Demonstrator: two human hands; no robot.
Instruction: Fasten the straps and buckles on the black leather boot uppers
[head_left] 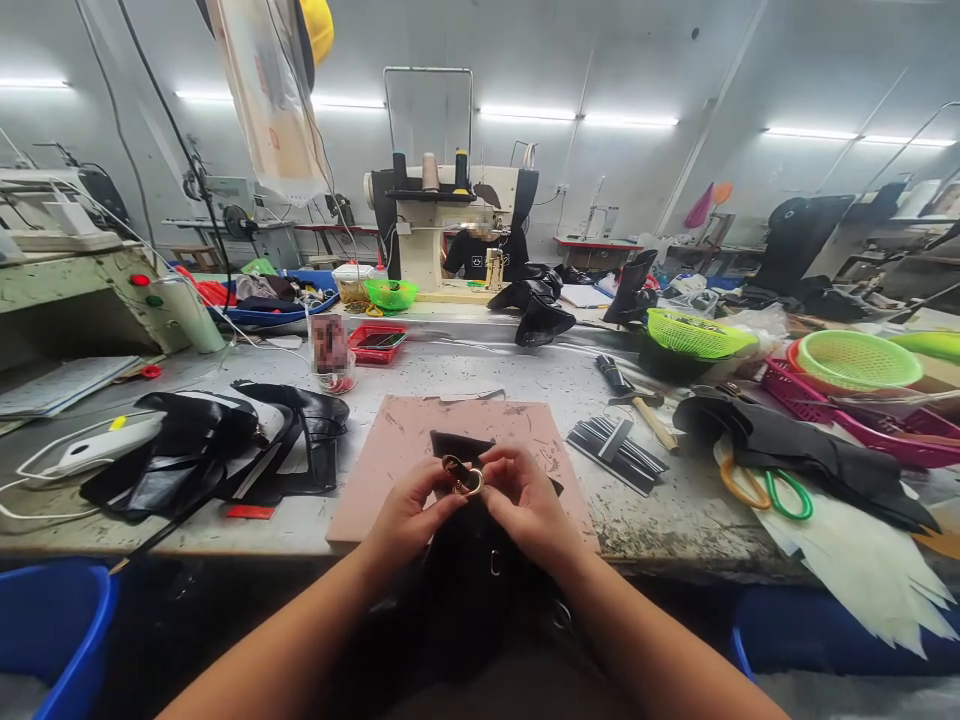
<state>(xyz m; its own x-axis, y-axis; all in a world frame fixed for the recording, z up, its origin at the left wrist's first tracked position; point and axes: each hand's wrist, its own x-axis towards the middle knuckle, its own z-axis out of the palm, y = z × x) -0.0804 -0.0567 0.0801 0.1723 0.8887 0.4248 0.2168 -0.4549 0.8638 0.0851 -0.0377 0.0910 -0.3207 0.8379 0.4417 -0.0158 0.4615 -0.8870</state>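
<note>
My left hand is closed, with thumb and fingers pinching a gold-coloured metal buckle from its left side. My right hand is closed at the buckle's right side, where a dark strap end appears to pass through the metal. What lies between its fingertips is partly hidden. Both hands are over the front of a pinkish board. A black leather piece shows on the board just behind the fingers. Below the hands hangs more black material, with a small metal loop on it.
Black leather parts lie left of the board. To the right are dark strips, a hammer, scissors and baskets. A sewing machine stands ahead, a person behind it. A blue bin is below left.
</note>
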